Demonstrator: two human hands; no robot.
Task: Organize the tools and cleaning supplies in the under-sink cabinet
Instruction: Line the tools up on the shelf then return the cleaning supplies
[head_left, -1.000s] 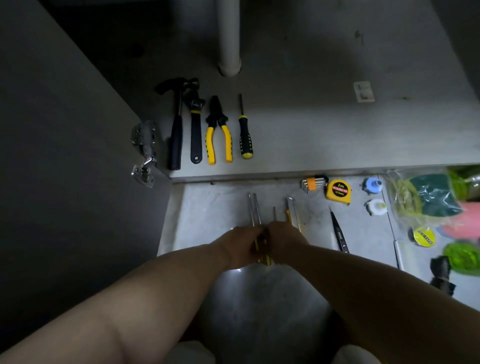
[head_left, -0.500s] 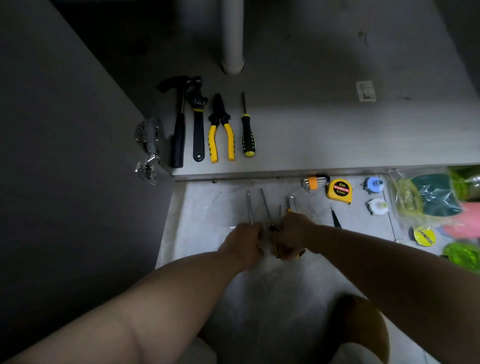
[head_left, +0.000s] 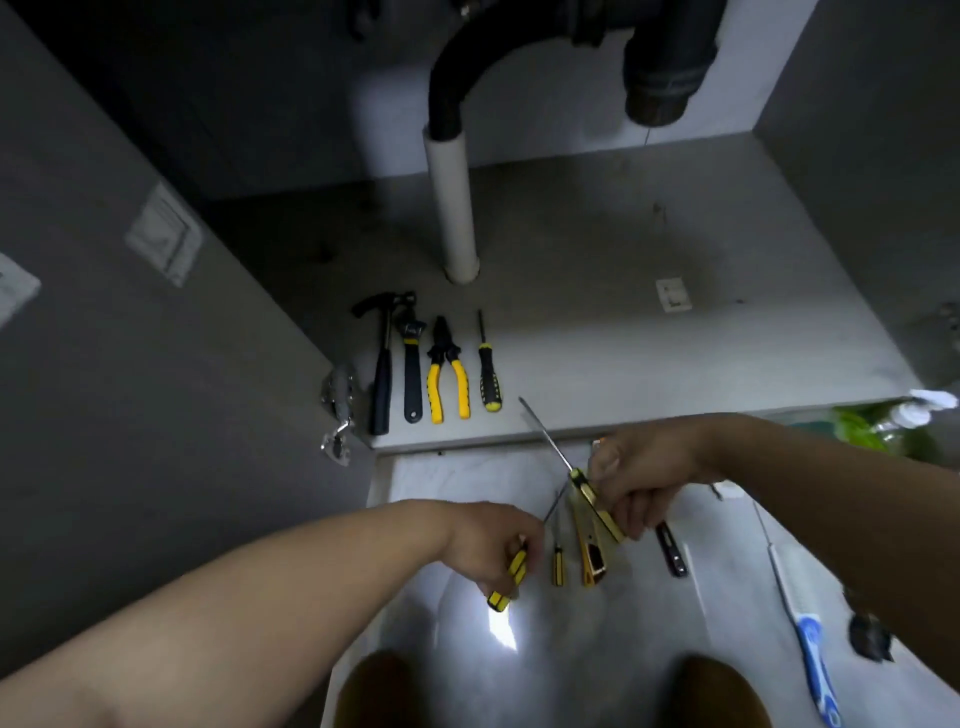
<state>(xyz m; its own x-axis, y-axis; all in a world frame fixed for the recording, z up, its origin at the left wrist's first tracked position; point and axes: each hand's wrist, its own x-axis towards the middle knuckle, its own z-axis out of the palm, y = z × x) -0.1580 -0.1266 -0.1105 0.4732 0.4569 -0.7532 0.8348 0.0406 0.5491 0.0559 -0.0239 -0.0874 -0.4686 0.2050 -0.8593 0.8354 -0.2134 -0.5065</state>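
Down at your right hand (head_left: 641, 480), the fingers are wrapped tight round the yellow handle of a long screwdriver (head_left: 592, 499). Its shaft angles up-left, with the tip just over the front edge of the cabinet floor (head_left: 675, 374). Your left hand (head_left: 485, 545) is closed round a second screwdriver (head_left: 506, 584) with a yellow-and-black handle, low over the tiles (head_left: 457, 483).

I'd land the right one first. Swing the shaft parallel with the row, tip to the back, and set it just beside the shelved screwdriver (head_left: 489, 376) at the right end, butts lined up. Then put the left one next to it. Watch you don't cross the two shafts, they're near each other.

Count as far as I can see:
- **In the cabinet:** one hammer (head_left: 382, 374), one adjustable wrench (head_left: 412, 374), one pair of pliers (head_left: 448, 382) and that one screwdriver, so four in the row.
- **Screwdrivers overall:** four. One is shelved, two are in your hands and one small screwdriver (head_left: 557, 564) is on the tiles.
- **Also down there:** one yellow utility knife (head_left: 589, 556), one dark-handled tool (head_left: 671, 552) I can't identify, and one blue-handled brush (head_left: 810, 649) off right
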